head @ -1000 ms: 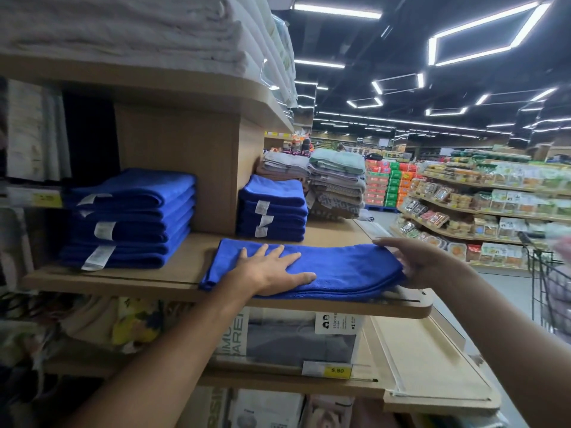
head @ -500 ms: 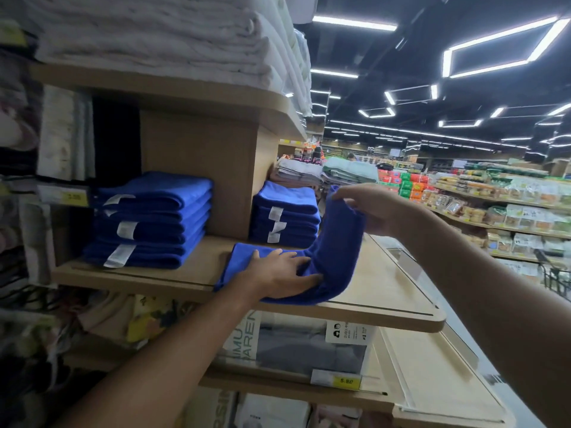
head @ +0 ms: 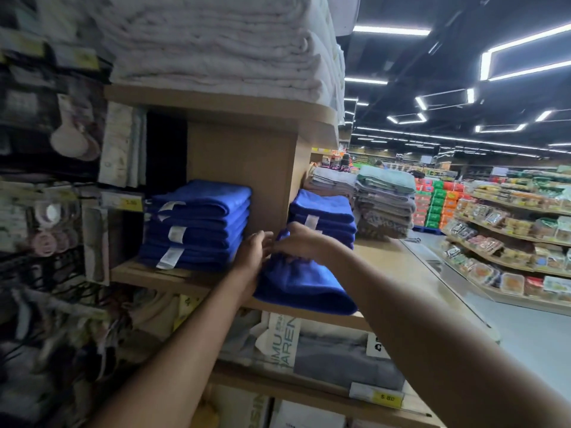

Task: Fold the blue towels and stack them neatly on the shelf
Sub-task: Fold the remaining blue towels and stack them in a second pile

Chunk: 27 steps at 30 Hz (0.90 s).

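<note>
A blue towel lies folded in half on the wooden shelf, its rounded fold toward me. My left hand and my right hand meet at its far edge, fingers pinching the towel's corners there. Behind them stands a stack of folded blue towels with white tags. A taller stack of blue towels sits to the left of the wooden divider.
White towels fill the shelf above. Grey and green towel piles stand further back on the same shelf. Packaged goods and price tags sit on the shelf below. Hanging items crowd the left. A grocery aisle runs at the right.
My right hand lifted the towel's right end and carried it left over the rest, folding it in half. Both hands now meet at the far left edge. The camera moved closer.
</note>
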Available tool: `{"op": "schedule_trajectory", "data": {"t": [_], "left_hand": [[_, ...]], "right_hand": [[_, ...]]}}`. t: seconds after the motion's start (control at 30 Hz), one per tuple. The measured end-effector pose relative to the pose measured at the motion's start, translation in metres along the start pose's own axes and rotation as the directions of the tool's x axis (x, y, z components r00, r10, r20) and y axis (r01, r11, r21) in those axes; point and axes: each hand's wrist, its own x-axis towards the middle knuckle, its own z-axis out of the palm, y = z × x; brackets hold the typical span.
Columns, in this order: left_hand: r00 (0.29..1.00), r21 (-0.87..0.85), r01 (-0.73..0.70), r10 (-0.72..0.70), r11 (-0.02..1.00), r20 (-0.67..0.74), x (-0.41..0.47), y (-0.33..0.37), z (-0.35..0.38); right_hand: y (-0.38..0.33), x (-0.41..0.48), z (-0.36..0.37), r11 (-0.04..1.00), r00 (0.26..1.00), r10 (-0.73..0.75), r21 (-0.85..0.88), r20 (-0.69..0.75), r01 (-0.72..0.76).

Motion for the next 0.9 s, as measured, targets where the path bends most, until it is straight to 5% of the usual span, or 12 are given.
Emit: {"op": "schedule_trajectory", "data": {"t": [0.1, 0.23, 0.33, 0.43, 0.5, 0.8, 0.9], "left_hand": [[0.999, 0.079, -0.025, 0.028, 0.997, -0.036, -0.001, -0.003, -0.001], [0.992, 0.358, -0.126, 0.123, 0.925, 0.032, 0.000, -0.001, 0.004], [0.938, 0.670, -0.345, 0.258, 0.657, 0.231, -0.007, 0.009, 0.016], [0.916, 0.848, -0.395, 0.085, 0.354, 0.392, -0.013, 0.003, 0.021], [0.924, 0.898, -0.360, -0.035, 0.254, 0.381, -0.016, -0.004, 0.017], [0.934, 0.923, -0.342, -0.045, 0.177, 0.355, -0.017, -0.008, 0.018], [0.919, 0.891, -0.370, -0.041, 0.263, 0.393, -0.020, -0.012, 0.027]], "right_hand": [[0.006, -0.002, 0.003, 1.000, 0.998, -0.001, -0.027, 0.055, 0.002], [0.028, -0.005, -0.027, 0.977, 0.988, -0.083, -0.208, -0.130, 0.055], [0.059, -0.011, -0.023, 0.887, 0.995, -0.079, -0.459, -0.054, 0.046], [0.082, -0.017, -0.003, 0.801, 0.999, -0.054, -0.596, 0.003, 0.045], [0.089, -0.016, 0.002, 0.787, 0.998, -0.058, -0.616, -0.012, 0.038], [0.094, -0.016, -0.003, 0.777, 0.998, -0.060, -0.628, 0.013, 0.055], [0.104, -0.025, -0.013, 0.777, 0.997, -0.074, -0.627, -0.002, 0.057]]}}
